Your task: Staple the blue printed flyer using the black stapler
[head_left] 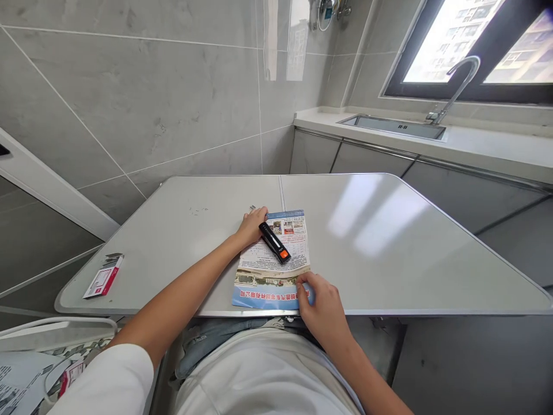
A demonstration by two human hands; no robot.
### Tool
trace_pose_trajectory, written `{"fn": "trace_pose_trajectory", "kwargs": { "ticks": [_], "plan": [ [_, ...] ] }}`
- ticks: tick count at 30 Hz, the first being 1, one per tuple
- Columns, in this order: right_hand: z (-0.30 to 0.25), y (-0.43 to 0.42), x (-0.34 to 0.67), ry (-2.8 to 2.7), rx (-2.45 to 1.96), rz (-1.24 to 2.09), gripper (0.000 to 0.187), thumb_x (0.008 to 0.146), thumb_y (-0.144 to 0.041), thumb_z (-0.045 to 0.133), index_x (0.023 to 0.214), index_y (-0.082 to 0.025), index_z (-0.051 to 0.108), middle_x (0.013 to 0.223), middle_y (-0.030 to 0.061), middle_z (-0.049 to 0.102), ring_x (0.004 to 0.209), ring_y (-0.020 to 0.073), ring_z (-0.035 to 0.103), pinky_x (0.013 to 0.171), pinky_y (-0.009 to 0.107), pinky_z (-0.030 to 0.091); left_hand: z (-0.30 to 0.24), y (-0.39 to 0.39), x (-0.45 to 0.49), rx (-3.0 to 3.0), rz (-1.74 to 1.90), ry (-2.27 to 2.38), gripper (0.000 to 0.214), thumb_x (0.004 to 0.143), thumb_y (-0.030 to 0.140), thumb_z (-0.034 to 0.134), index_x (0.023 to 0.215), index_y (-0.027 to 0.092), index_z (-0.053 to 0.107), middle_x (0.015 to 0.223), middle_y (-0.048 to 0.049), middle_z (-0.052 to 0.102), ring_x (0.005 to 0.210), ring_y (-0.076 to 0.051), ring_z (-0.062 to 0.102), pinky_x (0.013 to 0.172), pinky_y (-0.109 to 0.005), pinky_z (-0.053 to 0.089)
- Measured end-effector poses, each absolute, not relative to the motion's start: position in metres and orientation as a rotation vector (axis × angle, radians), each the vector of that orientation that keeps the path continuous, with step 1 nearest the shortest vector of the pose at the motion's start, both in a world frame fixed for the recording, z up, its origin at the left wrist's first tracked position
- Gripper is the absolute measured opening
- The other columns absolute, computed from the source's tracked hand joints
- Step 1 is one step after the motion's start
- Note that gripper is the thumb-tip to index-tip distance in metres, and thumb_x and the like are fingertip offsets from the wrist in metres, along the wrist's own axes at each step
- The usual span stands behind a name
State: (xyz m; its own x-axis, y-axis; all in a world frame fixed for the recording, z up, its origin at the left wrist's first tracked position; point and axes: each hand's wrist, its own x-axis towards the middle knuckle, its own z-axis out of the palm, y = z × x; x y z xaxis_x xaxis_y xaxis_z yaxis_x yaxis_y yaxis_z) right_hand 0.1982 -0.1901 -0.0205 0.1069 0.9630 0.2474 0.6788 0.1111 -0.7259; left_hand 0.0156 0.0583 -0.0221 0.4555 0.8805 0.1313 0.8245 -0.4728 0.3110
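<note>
A printed leaflet [272,279] with blue bands and small pictures lies on the table near its front edge. On top of it rests a slim black stapler [272,239] with an orange end, slanting down to the right. My left hand [252,226] is closed at the leaflet's upper left edge, beside the stapler's far end; its fingertips are partly hidden. Just past its knuckles a small metallic bit [253,207] shows. My right hand [319,300] pinches the leaflet's lower right edge between thumb and fingers.
The pale table [389,276] has a metal-trimmed edge. Small dark bits [199,211] lie at its back left, and a red and white packet [104,277] near the left corner. Behind on the right are a counter [488,147] with a sink [389,125] and a tap [462,80].
</note>
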Motion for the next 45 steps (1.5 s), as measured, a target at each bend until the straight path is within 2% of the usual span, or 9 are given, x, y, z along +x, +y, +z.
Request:
{"fn": "trace_pose_trajectory", "kwargs": {
  "ticks": [9,14,19,21,24,30,38,43,45],
  "plan": [
    [-0.025,-0.188,0.244,-1.634,-1.736,0.477,0.013,0.09,-0.026,0.051,0.085,-0.026,0.063,0.079,0.0027,0.069,0.072,0.0242,0.065,0.071,0.035,0.047,-0.02,0.05,0.055,2.569,0.399,1.518,0.02,0.106,0.024,0.043,0.11,0.02,0.063,0.121,-0.017,0.064,0.117,-0.034,0.055,0.095,-0.047,0.042],
    [-0.019,-0.181,0.255,-1.665,-1.698,0.281,0.017,0.091,-0.03,0.057,0.084,-0.028,0.073,0.08,0.0041,0.053,0.077,0.0247,0.059,0.075,0.038,0.048,-0.006,0.038,0.046,2.601,0.416,1.685,0.022,0.102,0.024,0.051,0.12,0.017,0.063,0.127,-0.0215,0.058,0.124,-0.039,0.051,0.1,-0.053,0.041],
    [0.003,-0.151,0.253,-1.605,-1.603,0.115,0.014,0.097,-0.036,0.061,0.101,-0.026,0.069,0.1,0.0078,0.058,0.098,0.0275,0.06,0.09,0.042,0.05,0.008,0.019,0.011,2.615,0.434,1.458,0.024,0.101,0.014,0.047,0.107,0.019,0.069,0.113,-0.0152,0.063,0.113,-0.031,0.059,0.1,-0.045,0.048],
    [0.006,-0.132,0.249,-1.722,-1.555,0.241,0.027,0.097,-0.043,0.065,0.116,-0.024,0.064,0.114,0.0101,0.063,0.111,0.0293,0.061,0.097,0.043,0.05,0.005,0.009,-0.007,2.577,0.441,1.207,0.023,0.103,0.02,0.047,0.108,0.021,0.07,0.113,-0.0115,0.065,0.112,-0.027,0.061,0.103,-0.042,0.049],
    [0.002,-0.102,0.241,-1.927,-1.521,0.38,0.048,0.092,-0.046,0.074,0.13,-0.022,0.059,0.126,0.0123,0.065,0.119,0.0321,0.061,0.101,0.045,0.05,-0.003,-0.001,-0.026,2.594,0.462,1.027,0.026,0.102,0.036,0.058,0.125,0.025,0.065,0.132,-0.0099,0.062,0.125,-0.028,0.058,0.111,-0.045,0.045],
    [-0.008,-0.058,0.239,-2.141,-1.392,0.389,0.033,0.088,-0.017,0.071,0.121,-0.021,0.068,0.11,0.009,0.076,0.102,0.0286,0.069,0.094,0.042,0.053,-0.013,0.002,-0.03,2.582,0.513,0.994,0.036,0.096,0.046,0.069,0.123,0.024,0.063,0.133,-0.01,0.062,0.126,-0.031,0.058,0.108,-0.049,0.044],
    [-0.018,-0.044,0.262,-2.006,-1.129,0.556,0.042,0.086,-0.029,0.081,0.126,-0.029,0.069,0.118,0.0045,0.079,0.104,0.026,0.075,0.094,0.044,0.06,-0.017,0.006,-0.033,2.512,0.637,0.901,0.027,0.092,0.04,0.074,0.111,0.022,0.07,0.13,-0.0097,0.067,0.123,-0.029,0.061,0.109,-0.045,0.046],
    [-0.005,-0.042,0.284,-2.029,-0.943,0.499,0.01,0.092,-0.036,0.078,0.096,-0.027,0.078,0.107,0.0055,0.082,0.099,0.026,0.077,0.092,0.044,0.061,-0.018,0.01,-0.036,2.395,0.681,0.888,0.025,0.087,0.041,0.079,0.101,0.022,0.073,0.127,-0.0088,0.071,0.122,-0.028,0.064,0.108,-0.042,0.048],
    [-0.003,-0.041,0.288,-2.017,-0.92,0.496,0.013,0.094,-0.037,0.075,0.086,-0.027,0.08,0.101,0.0056,0.083,0.094,0.0254,0.078,0.089,0.043,0.061,-0.018,0.011,-0.035,2.351,0.688,0.896,0.024,0.086,0.042,0.08,0.097,0.022,0.074,0.123,-0.0084,0.071,0.12,-0.028,0.065,0.108,-0.042,0.048]
  ]
}}
